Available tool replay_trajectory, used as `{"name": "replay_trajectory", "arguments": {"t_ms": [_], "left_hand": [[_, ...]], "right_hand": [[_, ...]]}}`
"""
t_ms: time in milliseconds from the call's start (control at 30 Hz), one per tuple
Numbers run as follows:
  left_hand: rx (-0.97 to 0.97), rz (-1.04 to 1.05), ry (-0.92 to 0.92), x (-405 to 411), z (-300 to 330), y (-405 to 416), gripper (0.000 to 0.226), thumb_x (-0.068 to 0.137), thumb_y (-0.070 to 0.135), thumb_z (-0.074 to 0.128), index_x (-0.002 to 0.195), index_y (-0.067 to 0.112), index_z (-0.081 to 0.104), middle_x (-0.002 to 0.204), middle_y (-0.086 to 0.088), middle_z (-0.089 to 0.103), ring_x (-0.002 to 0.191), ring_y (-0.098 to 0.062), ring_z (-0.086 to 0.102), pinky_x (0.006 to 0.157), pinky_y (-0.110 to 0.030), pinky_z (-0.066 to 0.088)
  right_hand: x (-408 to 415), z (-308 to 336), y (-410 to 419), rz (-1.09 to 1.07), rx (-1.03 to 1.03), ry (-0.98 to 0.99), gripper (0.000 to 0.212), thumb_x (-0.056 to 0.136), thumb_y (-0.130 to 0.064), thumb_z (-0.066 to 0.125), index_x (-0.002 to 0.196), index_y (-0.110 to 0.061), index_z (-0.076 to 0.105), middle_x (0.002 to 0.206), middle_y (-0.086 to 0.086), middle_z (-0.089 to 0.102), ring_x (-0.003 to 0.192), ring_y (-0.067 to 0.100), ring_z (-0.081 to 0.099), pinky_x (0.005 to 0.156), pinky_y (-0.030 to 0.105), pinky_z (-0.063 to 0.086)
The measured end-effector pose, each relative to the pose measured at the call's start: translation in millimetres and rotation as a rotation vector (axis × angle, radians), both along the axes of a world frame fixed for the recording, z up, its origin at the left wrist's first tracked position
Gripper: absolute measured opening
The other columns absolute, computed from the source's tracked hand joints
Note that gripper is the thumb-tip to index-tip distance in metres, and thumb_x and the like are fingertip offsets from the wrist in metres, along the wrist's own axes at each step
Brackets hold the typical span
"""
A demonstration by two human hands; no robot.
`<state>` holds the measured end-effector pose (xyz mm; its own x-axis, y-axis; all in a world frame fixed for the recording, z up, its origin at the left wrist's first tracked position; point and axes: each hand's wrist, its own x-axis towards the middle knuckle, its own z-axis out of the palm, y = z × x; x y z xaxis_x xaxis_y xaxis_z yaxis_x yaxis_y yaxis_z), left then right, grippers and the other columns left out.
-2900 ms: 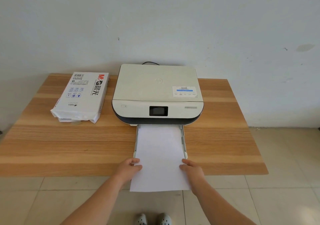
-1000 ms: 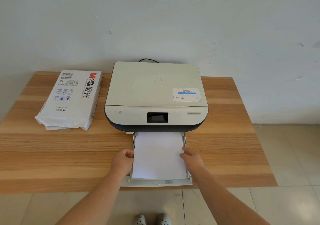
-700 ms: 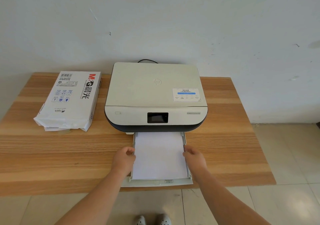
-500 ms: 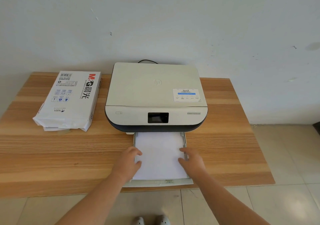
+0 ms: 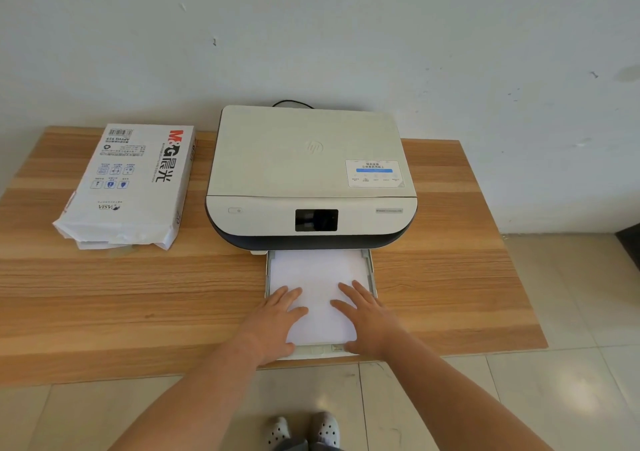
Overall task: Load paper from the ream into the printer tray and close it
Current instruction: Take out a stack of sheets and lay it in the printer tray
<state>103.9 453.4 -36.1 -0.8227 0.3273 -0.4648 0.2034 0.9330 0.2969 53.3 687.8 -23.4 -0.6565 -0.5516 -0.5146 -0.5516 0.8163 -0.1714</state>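
Observation:
A cream printer (image 5: 308, 170) with a dark base stands at the back middle of the wooden table. Its paper tray (image 5: 371, 270) is pulled out toward me, and a stack of white paper (image 5: 317, 270) lies flat inside it. My left hand (image 5: 277, 319) and my right hand (image 5: 367, 315) both rest palm down on the near half of the paper, fingers spread, holding nothing. The opened ream (image 5: 128, 183) in its white wrapper lies left of the printer, torn end toward me.
The wooden table (image 5: 121, 298) ends just past the tray's front lip, with tiled floor (image 5: 554, 381) below and to the right. A black cable (image 5: 292, 103) runs behind the printer against the white wall.
The paper slid from overhanging the tray fully into it. My hands moved from the tray's sides onto the top of the paper and now lie flat.

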Motion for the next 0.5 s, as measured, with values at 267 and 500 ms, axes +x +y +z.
{"name": "replay_trajectory", "arguments": {"t_ms": [267, 500], "left_hand": [[-0.013, 0.017, -0.021, -1.7, 2.2, 2.9, 0.075, 0.088, 0.033, 0.058, 0.15, 0.032, 0.018, 0.161, 0.006, -0.011, 0.147, -0.018, -0.01, 0.12, -0.037, 0.013], [-0.034, 0.012, -0.036, -3.7, 9.6, 6.8, 0.075, 0.089, 0.032, 0.057, 0.151, 0.031, 0.015, 0.161, 0.005, -0.015, 0.147, -0.018, -0.012, 0.119, -0.036, 0.014]], "right_hand": [[-2.5, -3.2, -0.4, -0.047, 0.004, -0.022, 0.084, 0.088, -0.04, 0.066, 0.153, -0.032, 0.013, 0.163, -0.006, -0.006, 0.149, 0.018, -0.008, 0.119, 0.039, 0.008], [-0.6, -1.9, -1.6, -0.06, -0.002, -0.031, 0.081, 0.089, -0.035, 0.063, 0.153, -0.031, 0.013, 0.163, -0.006, -0.007, 0.149, 0.018, -0.009, 0.119, 0.038, 0.006]]}}
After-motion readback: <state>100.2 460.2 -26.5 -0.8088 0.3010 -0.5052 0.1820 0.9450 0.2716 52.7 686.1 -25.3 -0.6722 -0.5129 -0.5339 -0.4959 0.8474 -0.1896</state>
